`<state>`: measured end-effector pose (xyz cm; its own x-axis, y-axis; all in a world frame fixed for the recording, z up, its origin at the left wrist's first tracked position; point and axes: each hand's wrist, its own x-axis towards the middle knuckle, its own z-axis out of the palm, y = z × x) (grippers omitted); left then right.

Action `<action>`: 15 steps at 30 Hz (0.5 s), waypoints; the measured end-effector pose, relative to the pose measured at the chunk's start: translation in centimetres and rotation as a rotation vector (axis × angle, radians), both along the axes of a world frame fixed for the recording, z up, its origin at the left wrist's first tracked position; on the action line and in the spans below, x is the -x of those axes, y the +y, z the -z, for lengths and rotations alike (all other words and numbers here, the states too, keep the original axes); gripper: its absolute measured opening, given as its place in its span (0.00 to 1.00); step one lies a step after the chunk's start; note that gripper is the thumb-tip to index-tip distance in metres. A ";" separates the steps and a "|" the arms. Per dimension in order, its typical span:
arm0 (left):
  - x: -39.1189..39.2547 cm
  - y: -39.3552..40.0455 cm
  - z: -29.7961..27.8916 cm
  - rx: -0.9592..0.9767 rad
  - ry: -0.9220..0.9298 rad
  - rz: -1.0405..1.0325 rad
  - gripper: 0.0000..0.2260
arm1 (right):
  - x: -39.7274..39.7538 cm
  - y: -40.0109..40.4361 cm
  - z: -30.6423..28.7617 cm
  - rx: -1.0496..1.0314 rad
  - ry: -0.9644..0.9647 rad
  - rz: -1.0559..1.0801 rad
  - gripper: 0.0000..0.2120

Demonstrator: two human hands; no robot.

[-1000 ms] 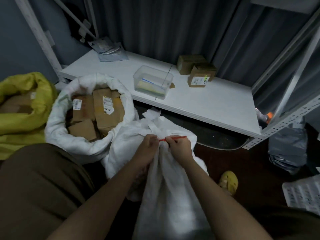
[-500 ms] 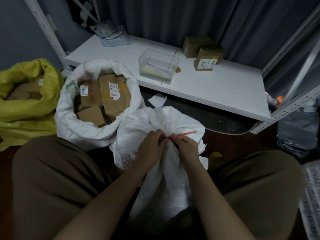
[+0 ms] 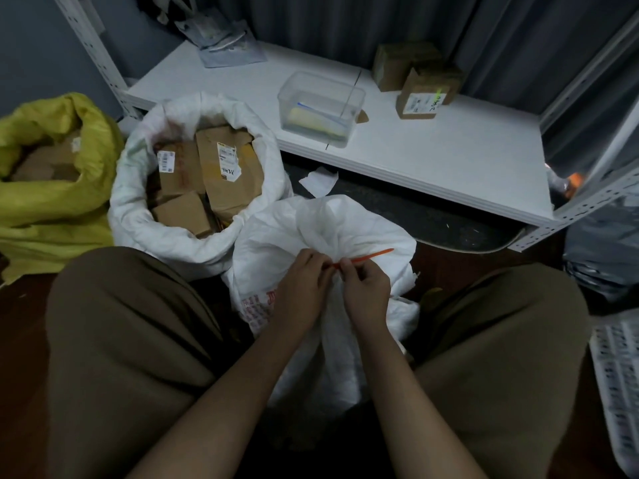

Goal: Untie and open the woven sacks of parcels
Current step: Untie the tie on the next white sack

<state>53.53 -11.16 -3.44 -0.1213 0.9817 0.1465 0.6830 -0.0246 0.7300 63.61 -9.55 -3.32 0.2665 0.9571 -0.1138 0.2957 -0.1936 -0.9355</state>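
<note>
Between the person's knees, the left hand (image 3: pixel 304 288) clutches the gathered neck of the tied white sack (image 3: pixel 276 236) while the right hand (image 3: pixel 364 288) pinches the orange tie (image 3: pixel 366 256), whose free tail points right, away from both hands.

Both bare forearms reach forward from the lower edge and converge between the spread knees (clad in brown trousers). The left hand (image 3: pixel 301 285) and right hand (image 3: pixel 366 288) meet with fingers curled, fingertips pinching together.
</note>
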 end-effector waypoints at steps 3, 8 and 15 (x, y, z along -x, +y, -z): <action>-0.1 -0.1 0.2 0.011 -0.038 -0.007 0.06 | 0.2 -0.1 -0.4 0.002 -0.056 0.000 0.10; -0.1 0.0 0.1 0.060 -0.102 0.000 0.08 | 0.3 0.0 -0.9 0.022 -0.170 -0.032 0.07; 0.2 0.8 0.6 0.167 -0.063 0.110 0.09 | 0.1 0.1 -1.0 0.024 -0.254 -0.064 0.09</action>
